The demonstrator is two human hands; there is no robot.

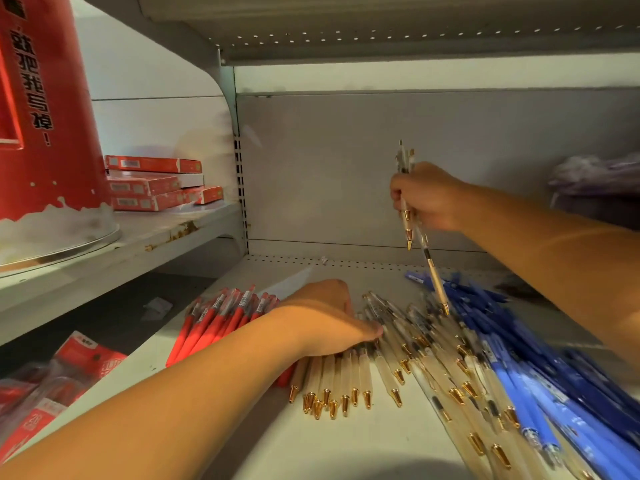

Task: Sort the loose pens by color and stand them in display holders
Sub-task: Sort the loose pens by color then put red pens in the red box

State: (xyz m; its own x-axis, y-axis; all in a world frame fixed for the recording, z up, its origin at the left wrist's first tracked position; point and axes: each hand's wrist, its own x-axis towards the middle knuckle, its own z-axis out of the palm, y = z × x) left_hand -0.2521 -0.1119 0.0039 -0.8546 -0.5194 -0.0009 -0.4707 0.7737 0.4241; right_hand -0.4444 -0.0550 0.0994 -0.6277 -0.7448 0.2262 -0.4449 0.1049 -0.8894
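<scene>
On the white shelf (346,452) lie three groups of pens: red pens (214,322) at the left, clear pens with gold tips (349,379) in the middle, and blue pens (540,386) at the right. My left hand (327,317) lies palm down across the upper ends of the clear pens, next to the red ones. My right hand (429,197) is raised above the shelf and grips a few clear gold-tipped pens (408,223), tips pointing down. One of them hangs lower, its tip near the blue pile.
A neighbouring shelf at the left carries a big red display stand (45,109) and stacked red boxes (156,183). Red packets (62,382) lie lower left. A crumpled plastic bag (595,174) sits at the back right. The shelf's grey back panel (346,161) closes the rear.
</scene>
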